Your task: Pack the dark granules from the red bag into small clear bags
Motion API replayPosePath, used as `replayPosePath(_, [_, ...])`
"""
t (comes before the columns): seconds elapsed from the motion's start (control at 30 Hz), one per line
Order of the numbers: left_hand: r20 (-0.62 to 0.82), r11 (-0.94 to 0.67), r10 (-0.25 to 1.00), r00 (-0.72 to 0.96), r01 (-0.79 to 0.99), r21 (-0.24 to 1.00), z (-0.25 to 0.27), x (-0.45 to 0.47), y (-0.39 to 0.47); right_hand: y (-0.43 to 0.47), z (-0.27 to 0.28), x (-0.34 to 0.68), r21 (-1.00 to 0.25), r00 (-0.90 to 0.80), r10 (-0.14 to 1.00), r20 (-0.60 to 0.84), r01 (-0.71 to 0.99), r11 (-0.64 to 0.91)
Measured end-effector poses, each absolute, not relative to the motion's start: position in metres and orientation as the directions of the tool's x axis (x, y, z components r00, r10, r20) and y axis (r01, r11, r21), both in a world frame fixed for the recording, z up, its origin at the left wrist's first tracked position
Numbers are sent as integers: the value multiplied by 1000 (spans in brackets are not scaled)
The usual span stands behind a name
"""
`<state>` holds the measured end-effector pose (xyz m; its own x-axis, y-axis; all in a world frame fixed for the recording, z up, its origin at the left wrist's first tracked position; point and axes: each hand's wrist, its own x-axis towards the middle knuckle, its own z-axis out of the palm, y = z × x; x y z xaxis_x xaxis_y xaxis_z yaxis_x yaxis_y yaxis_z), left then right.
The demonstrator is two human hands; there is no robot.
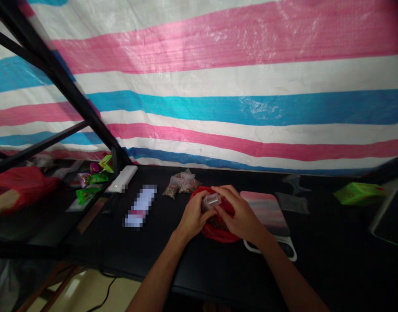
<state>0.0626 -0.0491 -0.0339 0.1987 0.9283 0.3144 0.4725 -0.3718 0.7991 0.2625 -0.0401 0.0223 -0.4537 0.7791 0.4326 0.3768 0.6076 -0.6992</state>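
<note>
My left hand [196, 213] is closed around a small clear plastic cup [212, 200], tilted on its side above an opened red plastic bag [220, 236]. My right hand [239, 212] comes in from the other side, its fingers curled and its thumb at the cup. Brown, grainy bits show inside the bag below my hands; whether any are in the cup I cannot tell. Just behind the bag lie several small zip bags [182, 183] filled with similar brown bits. Right of my hand is a white-edged scale [266, 210] with a pinkish, streaked top.
A phone [140, 206] and a white power strip [123, 178] lie left on the black table [147, 255]. Clear empty bags [292, 203] and a green box [359, 193] are right. Beyond a black metal frame [78, 99], another person's hand [5, 201] touches a red bag [30, 186].
</note>
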Motion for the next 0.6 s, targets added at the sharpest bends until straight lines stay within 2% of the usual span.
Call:
replayPosePath(0.2, [316, -388, 921, 225, 483, 785, -33, 63, -51, -38, 25, 264, -750, -439, 819, 369, 380, 541])
replayPosePath(0.33, [313, -374, 927, 206, 461, 805, -32, 64, -51, -38, 25, 264, -742, -423, 810, 406, 364, 563])
replayPosePath(0.47, [303, -336, 942, 146, 440, 833, -32, 64, -51, -35, 21, 266, -724, -318, 813, 487, 373, 580])
replayPosePath(0.6, [285, -266, 958, 17, 422, 867, -30, 63, -51, -27, 14, 272, -704, -248, 842, 478, 465, 537])
